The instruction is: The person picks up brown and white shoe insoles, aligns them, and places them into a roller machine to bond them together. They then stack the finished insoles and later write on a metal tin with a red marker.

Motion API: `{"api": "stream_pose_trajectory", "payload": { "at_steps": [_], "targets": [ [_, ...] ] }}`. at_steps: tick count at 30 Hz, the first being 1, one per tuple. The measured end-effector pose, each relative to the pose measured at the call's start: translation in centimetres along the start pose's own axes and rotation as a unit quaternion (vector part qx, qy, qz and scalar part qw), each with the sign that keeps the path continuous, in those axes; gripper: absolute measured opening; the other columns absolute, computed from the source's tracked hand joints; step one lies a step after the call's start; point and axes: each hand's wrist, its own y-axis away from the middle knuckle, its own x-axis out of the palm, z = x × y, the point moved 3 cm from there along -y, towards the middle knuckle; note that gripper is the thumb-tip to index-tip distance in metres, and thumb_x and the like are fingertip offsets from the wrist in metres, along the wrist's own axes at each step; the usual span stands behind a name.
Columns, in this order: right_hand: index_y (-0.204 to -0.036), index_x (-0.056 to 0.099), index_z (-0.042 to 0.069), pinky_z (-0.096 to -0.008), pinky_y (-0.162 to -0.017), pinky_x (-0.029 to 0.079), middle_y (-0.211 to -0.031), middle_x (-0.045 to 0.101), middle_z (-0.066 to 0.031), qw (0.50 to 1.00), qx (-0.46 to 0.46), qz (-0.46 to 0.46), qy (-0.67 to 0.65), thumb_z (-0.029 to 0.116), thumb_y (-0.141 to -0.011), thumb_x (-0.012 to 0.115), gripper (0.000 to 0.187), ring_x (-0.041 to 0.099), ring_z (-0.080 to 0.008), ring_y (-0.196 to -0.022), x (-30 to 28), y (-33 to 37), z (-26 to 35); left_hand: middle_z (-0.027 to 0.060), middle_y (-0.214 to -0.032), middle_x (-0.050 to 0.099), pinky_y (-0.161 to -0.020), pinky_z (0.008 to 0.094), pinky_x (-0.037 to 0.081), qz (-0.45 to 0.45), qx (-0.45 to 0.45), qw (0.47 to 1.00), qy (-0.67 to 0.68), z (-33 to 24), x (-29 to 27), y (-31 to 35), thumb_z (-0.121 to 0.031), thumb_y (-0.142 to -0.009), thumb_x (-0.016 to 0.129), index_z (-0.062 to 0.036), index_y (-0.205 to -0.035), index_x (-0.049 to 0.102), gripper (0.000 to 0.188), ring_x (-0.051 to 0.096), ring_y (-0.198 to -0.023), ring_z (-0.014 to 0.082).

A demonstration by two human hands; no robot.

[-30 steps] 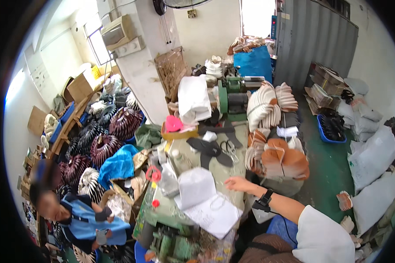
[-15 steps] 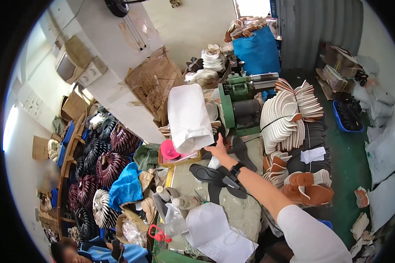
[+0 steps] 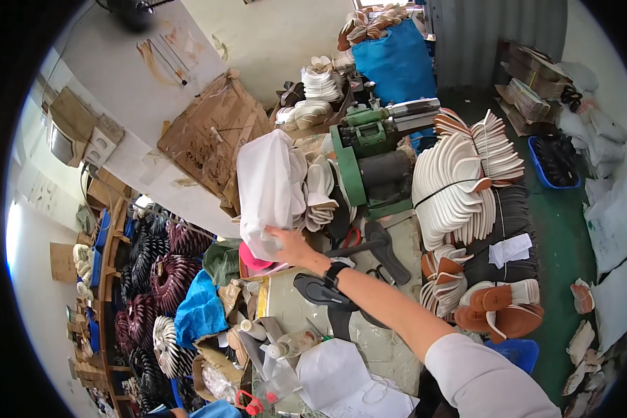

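One right hand point(image 3: 288, 246), grip clamped on one thin, crinkly white bag point(image 3: 263, 177), lol, with one rounded pink thing point(image 3: 255, 258) just beside.

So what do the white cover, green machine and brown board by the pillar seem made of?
White cover: thin plastic or cloth, perhaps; it looks matte and softly creased.
Green machine: probably painted metal, given its slight sheen and hard edges.
Brown board: likely cardboard, dull and scuffed.

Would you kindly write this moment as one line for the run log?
right hand: on lower end of white cover | left hand: not in view | nearby: pink object, green machine
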Motion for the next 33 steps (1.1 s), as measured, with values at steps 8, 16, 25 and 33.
{"api": "stream_pose_trajectory", "payload": {
  "at_steps": [8, 16, 25, 33],
  "targets": [
    [-0.13, 0.034, 0.0, -0.0468, -0.108, 0.027, -0.135, 0.037, -0.0257, 0.886, 0.123, -0.272, 0.354, 0.012, -0.072, 0.071, 0.07, 0.032, -0.0395, -0.131, -7.0, 3.2, -3.3, 0.0085, -0.108, 0.064, -0.072, 0.0244, 0.049, -0.043, -0.011, 0.999, -0.001, 1.9, 0.0, 1.6, -0.014, -0.091, 0.065, -0.0055, -0.126, 0.056, 0.037, 0.061, -0.092, 0.0135],
    [-0.109, 0.063, 0.008, -0.0394, -0.08, 0.049, -0.091, 0.066, -0.0155, 0.962, 0.095, -0.239, -0.088, 0.001, -0.074, 0.067, 0.036, 0.063, -0.033, -0.09, -7.9, -0.5, -12.4, 0.0133, -0.115, 0.063, -0.088, 0.033, 0.05, -0.014, 0.039, 0.994, -0.098, 3.3, -0.5, -0.2, -0.012, -0.09, 0.065, -0.0006, -0.128, 0.054, 0.041, 0.06, -0.103, 0.0198],
    [-0.099, 0.069, 0.013, -0.0359, -0.067, 0.049, -0.086, 0.055, -0.0097, 0.984, -0.014, -0.175, 0.044, 0.009, -0.068, 0.077, 0.033, 0.061, -0.0265, -0.078, -13.6, -0.7, 10.7, 0.0129, -0.123, 0.058, -0.092, 0.0311, 0.047, -0.01, 0.073, 0.989, -0.126, 2.8, -0.3, 0.8, -0.017, -0.093, 0.061, -0.0011, -0.133, 0.048, 0.045, 0.055, -0.11, 0.0197],
    [-0.101, 0.069, 0.018, -0.0277, -0.061, 0.049, -0.101, 0.056, -0.01, 0.925, -0.307, 0.045, 0.221, 0.013, -0.067, 0.064, 0.035, 0.058, -0.0212, -0.078, -11.2, 17.5, 25.0, 0.0176, -0.139, 0.043, -0.099, 0.04, 0.041, 0.057, 0.125, 0.924, 0.357, -26.1, 4.3, -0.1, -0.022, -0.094, 0.058, -0.0111, -0.149, 0.012, 0.073, 0.048, -0.122, 0.0264]
  ]
}}
